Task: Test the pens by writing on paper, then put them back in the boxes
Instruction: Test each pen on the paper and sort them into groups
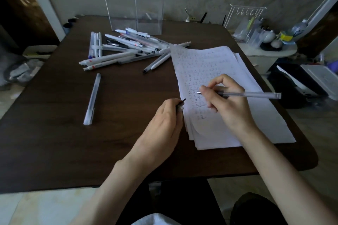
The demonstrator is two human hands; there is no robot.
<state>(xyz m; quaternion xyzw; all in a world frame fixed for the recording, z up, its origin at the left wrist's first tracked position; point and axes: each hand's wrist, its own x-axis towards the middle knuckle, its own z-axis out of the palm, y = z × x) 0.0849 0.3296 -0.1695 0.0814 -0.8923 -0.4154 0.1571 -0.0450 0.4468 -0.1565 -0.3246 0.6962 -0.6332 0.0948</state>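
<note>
the clear pen [252,94] is in my right hand [226,100], pinched in my fingers, and its tip is down on the top sheet of the paper [210,60], near the rows of little marks. my left hand [164,120] sits at the edge of the paper with its fingers curled round a small dark thing, which i think is the cap [181,104]. the sheets are in a loose stack, and no hand is pressing them flat, so i think the top one could slide when i push the pen, and the line could go crooked. if i press too hard the tip could poke the sheet. the cap is tiny, so it could slip out and roll off the table [54,142]. one pen [92,98] lies alone to the left, and the pile of pens [124,49] is farther back. i could mix up which ones i have tried. the clear boxes [135,1] stand tall at the back, and a bump from my arm might tip them.
</note>
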